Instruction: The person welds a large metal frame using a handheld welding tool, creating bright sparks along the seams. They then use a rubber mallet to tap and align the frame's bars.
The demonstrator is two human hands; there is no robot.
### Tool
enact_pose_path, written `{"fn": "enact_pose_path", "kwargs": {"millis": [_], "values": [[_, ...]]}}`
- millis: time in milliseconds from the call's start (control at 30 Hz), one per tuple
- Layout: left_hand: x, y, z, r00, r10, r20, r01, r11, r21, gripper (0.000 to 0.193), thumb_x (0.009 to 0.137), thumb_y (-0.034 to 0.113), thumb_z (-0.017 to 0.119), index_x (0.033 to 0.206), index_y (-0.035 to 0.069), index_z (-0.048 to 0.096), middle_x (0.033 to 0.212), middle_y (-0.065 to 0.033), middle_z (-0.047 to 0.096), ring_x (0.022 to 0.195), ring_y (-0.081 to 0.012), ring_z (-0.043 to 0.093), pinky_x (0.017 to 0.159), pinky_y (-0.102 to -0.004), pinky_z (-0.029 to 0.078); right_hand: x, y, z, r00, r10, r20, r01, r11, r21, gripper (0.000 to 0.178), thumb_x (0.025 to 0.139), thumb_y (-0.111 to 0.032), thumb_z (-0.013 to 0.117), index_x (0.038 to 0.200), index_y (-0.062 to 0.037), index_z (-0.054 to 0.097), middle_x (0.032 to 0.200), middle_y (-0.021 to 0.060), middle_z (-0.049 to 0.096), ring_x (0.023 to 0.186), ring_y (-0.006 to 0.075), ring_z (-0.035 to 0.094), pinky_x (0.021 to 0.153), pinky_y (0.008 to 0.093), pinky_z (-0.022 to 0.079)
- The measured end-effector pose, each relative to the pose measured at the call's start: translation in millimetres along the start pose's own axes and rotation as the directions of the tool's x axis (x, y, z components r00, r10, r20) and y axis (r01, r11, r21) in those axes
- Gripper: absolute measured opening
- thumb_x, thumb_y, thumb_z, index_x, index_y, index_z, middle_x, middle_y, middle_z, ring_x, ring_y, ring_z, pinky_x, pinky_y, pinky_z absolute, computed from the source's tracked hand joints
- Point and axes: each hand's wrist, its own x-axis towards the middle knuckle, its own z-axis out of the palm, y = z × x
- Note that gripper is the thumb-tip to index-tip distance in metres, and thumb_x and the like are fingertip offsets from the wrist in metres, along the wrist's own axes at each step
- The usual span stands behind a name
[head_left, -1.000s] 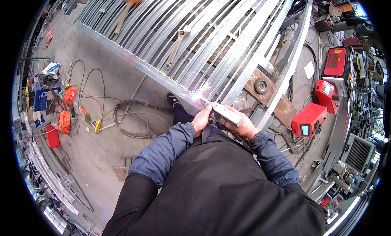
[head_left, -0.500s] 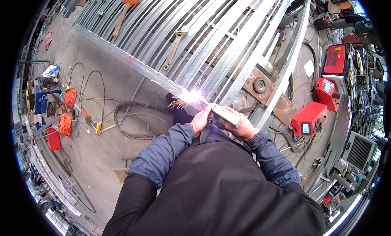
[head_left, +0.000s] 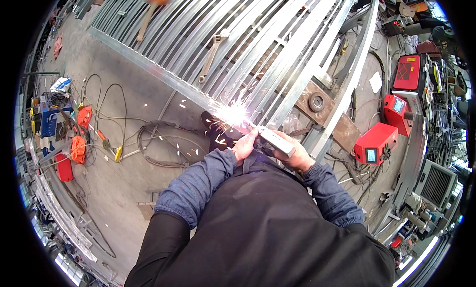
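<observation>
My right hand (head_left: 297,157) is wrapped round the body of a pale grey welding gun (head_left: 276,141), held low over the near edge of a slatted metal frame (head_left: 148,66). Close to the gun's front end, my left hand (head_left: 244,146) is closed at the nozzle with the thumb on top; its other fingers are mostly hidden. A white glare with flying sparks (head_left: 232,114) covers the nozzle tip and the spot on the frame's edge bar. An adjustable wrench (head_left: 210,59) lies on the slats, and farther left lies a wooden-handled hammer (head_left: 145,23).
Red machines (head_left: 376,144) with small screens stand on the floor at right, beside a rusty plate (head_left: 342,131). Black cable (head_left: 141,145) coils on the floor at left. Beyond it are a blue cart (head_left: 49,123) and orange cloths (head_left: 78,149).
The sparks have grown wider and now scatter left and down toward the floor. Both hands and the welding gun stay nearly in place.
</observation>
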Motion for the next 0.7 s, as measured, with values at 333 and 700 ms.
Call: {"fn": "enact_pose_path", "kwargs": {"millis": [333,700], "values": [[-6,9,9,0.999,-0.013,0.046,0.014,1.000,-0.014,0.070,0.111,0.072,0.042,0.145,0.015,0.067,0.115,0.0046,0.065,0.101,-0.0095,0.053,0.093,-0.0276,0.044,-5,16,3,1.000,0.002,-0.021,-0.002,0.999,-0.039,0.074,0.086,-0.016,0.077,0.156,-0.0131,0.054,0.135,0.0183,0.072,0.123,0.0369,0.072,0.103,0.0439,0.057],[-3,1,4,1.000,-0.031,-0.004,0.031,0.998,0.049,0.071,0.113,0.068,0.040,0.151,0.013,0.062,0.124,0.0006,0.064,0.109,-0.0124,0.054,0.101,-0.0311,0.044,-7,7,3,0.999,0.024,-0.027,-0.026,0.998,-0.059,0.074,0.086,-0.015,0.076,0.156,-0.0131,0.054,0.137,0.0180,0.072,0.125,0.0364,0.071,0.103,0.0437,0.057]]}}
